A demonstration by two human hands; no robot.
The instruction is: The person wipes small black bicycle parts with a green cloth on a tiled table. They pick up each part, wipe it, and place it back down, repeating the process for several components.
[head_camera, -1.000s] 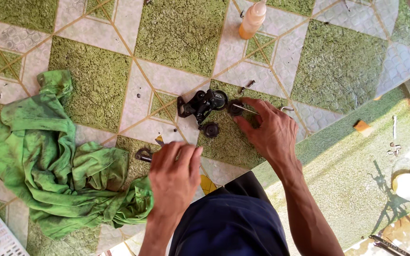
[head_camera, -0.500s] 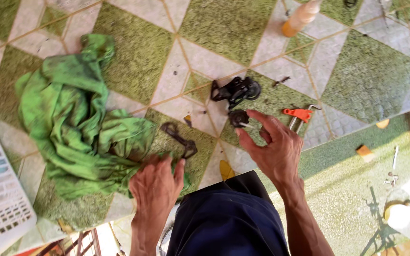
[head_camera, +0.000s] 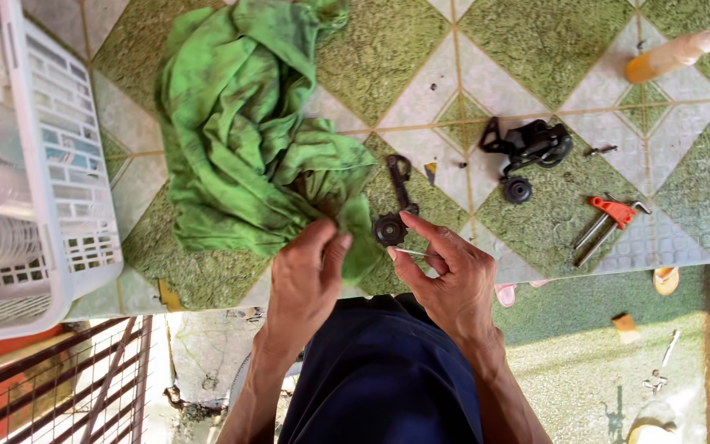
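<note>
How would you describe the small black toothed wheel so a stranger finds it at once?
Start at the crumpled green cloth on the tiled floor. At its lower right corner, the right hand pinches a small black toothed wheel. Unlike the smooth black round part lying farther right, it has teeth.

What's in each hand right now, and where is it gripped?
Left hand pinches the green cloth by its lower corner; right hand holds a small black toothed wheel at its edge.

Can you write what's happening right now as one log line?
left hand: pinching green rag | right hand: holding small black wheel | floor: black part, hex keys, bottle
</note>
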